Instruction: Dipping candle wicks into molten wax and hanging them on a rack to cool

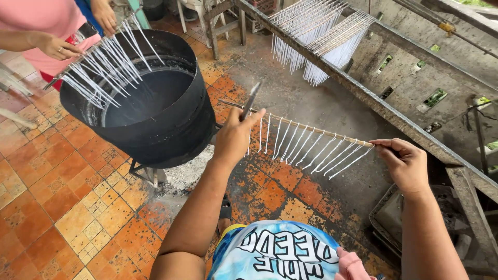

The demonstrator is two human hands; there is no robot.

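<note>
**Candle rod held level between two hands**

I see the thin wooden rod [311, 130] stretched across the middle of the view, with a row of slim white tapers [316, 151] hanging from it by their wicks. My left hand [234, 137] has its grip clenched on the rod near one end, together with a dark, flat tool [251, 99] that sticks up toward 12 o'clock (I cannot tell what kind). My right hand [403, 163] pinches the other end between fingertips and thumb.

To do this well, I judge the rod should stay level and steady, so the tapers hang apart and do not swing into each other; right now they slant toward 7 o'clock.

At 10 o'clock from the left hand stands a big black metal drum [155, 124] on a small stand, its inside crusted pale with wax around a dark, smooth pool. Another person's hands [54, 45] hold a second rod of tapers [104, 67] over it. At 1 o'clock, more finished rods rest on a rough, grey rack [363, 93]. The floor [78, 197] is orange patterned tile, stained and wax-spattered.
</note>
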